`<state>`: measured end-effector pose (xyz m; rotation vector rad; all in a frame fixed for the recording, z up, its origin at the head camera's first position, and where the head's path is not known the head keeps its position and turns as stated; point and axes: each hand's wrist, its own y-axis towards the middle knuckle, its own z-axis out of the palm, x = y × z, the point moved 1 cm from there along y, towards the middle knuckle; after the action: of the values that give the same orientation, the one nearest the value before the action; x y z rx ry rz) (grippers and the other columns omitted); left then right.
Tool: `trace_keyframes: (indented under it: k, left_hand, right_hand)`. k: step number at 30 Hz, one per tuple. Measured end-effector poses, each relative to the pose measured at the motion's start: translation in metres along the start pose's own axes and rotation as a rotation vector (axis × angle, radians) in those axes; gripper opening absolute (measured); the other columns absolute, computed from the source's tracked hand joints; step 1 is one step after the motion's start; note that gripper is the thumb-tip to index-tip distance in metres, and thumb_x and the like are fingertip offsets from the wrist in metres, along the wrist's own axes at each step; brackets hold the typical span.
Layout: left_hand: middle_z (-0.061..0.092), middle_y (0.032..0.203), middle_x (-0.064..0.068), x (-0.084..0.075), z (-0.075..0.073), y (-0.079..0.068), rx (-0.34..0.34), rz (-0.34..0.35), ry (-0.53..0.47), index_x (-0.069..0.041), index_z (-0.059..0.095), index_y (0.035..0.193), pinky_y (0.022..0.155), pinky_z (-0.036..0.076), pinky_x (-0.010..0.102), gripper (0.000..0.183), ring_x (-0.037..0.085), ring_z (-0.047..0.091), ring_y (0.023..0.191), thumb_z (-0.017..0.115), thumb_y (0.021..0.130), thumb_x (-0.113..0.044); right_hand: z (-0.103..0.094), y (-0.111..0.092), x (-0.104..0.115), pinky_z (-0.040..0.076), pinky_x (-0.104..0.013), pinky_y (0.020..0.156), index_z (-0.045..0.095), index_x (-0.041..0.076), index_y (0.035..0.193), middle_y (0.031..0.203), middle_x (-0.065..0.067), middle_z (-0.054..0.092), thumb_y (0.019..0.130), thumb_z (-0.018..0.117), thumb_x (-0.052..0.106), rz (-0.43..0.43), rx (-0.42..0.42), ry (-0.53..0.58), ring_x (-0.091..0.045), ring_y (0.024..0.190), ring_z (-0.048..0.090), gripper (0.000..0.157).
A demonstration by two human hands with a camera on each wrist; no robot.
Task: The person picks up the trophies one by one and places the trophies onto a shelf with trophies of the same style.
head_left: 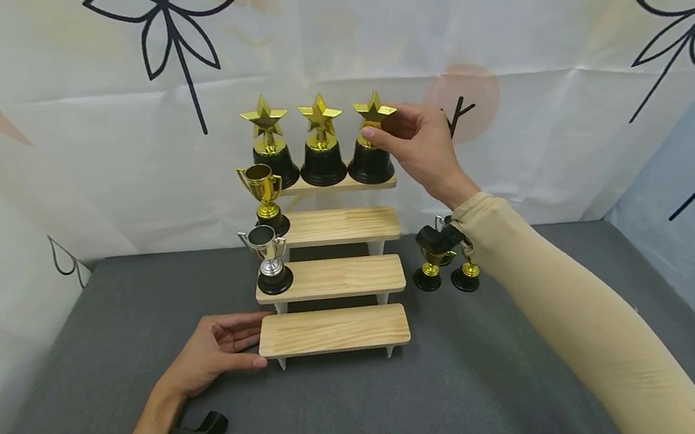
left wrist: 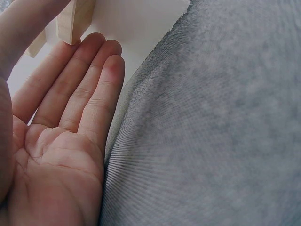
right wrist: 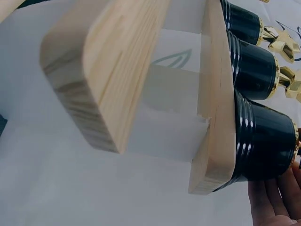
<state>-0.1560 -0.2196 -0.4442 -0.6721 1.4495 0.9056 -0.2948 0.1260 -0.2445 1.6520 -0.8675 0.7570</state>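
At the right end of the top step, my right hand pinches a gold star trophy by its upper part. The right wrist view shows this trophy's black base on the board, with fingers beside it. Two matching star trophies stand to its left on the same step. My left hand is at the left end of the lowest step of the wooden display stand. In the left wrist view its fingers are nearly straight, tips close to a board edge.
A gold cup trophy stands at the left of the second step down, a silver cup trophy below it. Right of the stand, small cup trophies stand on the grey table, partly behind my right wrist. A patterned white cloth hangs behind.
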Motion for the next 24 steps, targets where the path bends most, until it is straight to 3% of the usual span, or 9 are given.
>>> trace_keyframes:
  k: [3, 13, 24]
  left_hand:
    - [0.063, 0.134, 0.019, 0.0, 0.001, 0.0, 0.001, 0.002, 0.001, 0.027, 0.041, 0.137, 0.099, 0.055, 0.035, 0.07, 0.019, 0.064, 0.12, 0.079, 0.079, 0.013]
    - [0.066, 0.133, 0.009, 0.001, -0.001, 0.0, -0.01, -0.014, -0.002, 0.025, 0.043, 0.137, 0.099, 0.055, 0.035, 0.071, 0.018, 0.064, 0.12, 0.08, 0.078, 0.012]
    - [0.062, 0.135, 0.022, 0.001, -0.001, 0.0, -0.022, -0.028, 0.011, 0.025, 0.044, 0.137, 0.098, 0.055, 0.036, 0.072, 0.019, 0.064, 0.12, 0.081, 0.078, 0.011]
  right_hand:
    - [-0.002, -0.002, 0.0, 0.059, -0.031, 0.092, 0.072, -0.002, 0.12, 0.108, -0.011, 0.074, 0.09, 0.078, 0.009, 0.008, 0.003, 0.006, -0.019, 0.102, 0.069, 0.032]
    - [-0.007, -0.001, 0.002, 0.059, -0.032, 0.092, 0.071, -0.004, 0.121, 0.103, -0.007, 0.075, 0.089, 0.078, 0.003, 0.021, -0.033, 0.093, -0.016, 0.098, 0.071, 0.034]
    - [-0.021, -0.013, 0.004, 0.057, -0.031, 0.097, 0.067, -0.007, 0.124, 0.108, -0.008, 0.074, 0.09, 0.075, 0.0, 0.026, -0.068, 0.165, -0.015, 0.101, 0.07, 0.036]
